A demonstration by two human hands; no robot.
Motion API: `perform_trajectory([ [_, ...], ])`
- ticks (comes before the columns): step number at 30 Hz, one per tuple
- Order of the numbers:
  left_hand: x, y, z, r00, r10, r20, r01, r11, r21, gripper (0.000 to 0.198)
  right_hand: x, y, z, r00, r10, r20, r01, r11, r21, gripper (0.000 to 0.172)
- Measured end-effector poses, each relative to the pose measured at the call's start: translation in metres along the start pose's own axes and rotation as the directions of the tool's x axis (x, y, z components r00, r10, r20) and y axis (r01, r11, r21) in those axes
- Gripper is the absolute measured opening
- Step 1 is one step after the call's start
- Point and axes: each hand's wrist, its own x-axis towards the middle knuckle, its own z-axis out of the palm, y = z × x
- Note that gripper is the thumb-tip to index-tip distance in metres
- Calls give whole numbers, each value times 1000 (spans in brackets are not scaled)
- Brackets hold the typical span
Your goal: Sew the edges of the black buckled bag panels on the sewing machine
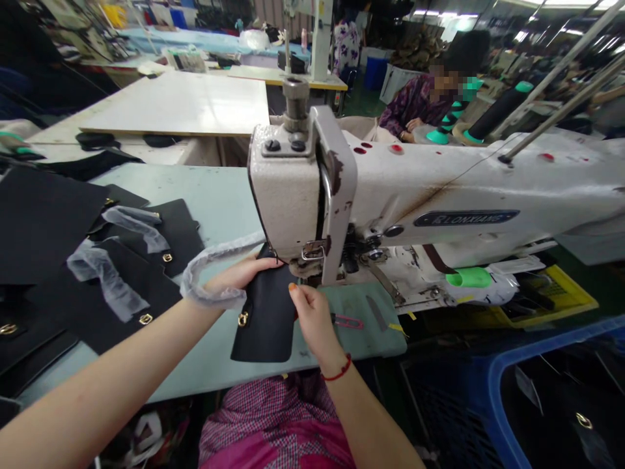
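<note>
Under the head of a white sewing machine [288,189] lies a black leather-like panel [266,319] with a gold clasp [243,318] at its left edge. My left hand [244,270] holds the panel's upper left side, fingers partly hidden by plastic wrap and the panel. A strip of clear plastic wrap [198,280] loops over my left wrist. On the panel's right edge, my right hand [310,311] pinches it between thumb and fingers, close to the presser foot area. The needle point is hidden behind the machine head.
Black panels [112,293] with gold clasps and plastic wrap lie at the left on the pale green table [195,185]. Pink-handled snips [347,321] lie right of my right hand. A blue crate [498,371] stands lower right. Another person [415,107] sits behind the machine.
</note>
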Motion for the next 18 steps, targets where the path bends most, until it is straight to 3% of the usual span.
perform_trajectory([
  [5,-14,-25,13,998,-35,-44,32,998,-53,30,2,-3,-24,993,40,113,-33,997,-63,44],
  [11,-18,-28,21,996,-9,-84,-2,991,-131,27,3,-6,-30,991,20,129,-9,996,-84,43],
  [18,-17,-31,21,994,-58,-94,44,988,-147,21,3,-3,-30,992,40,124,-29,995,-93,45],
])
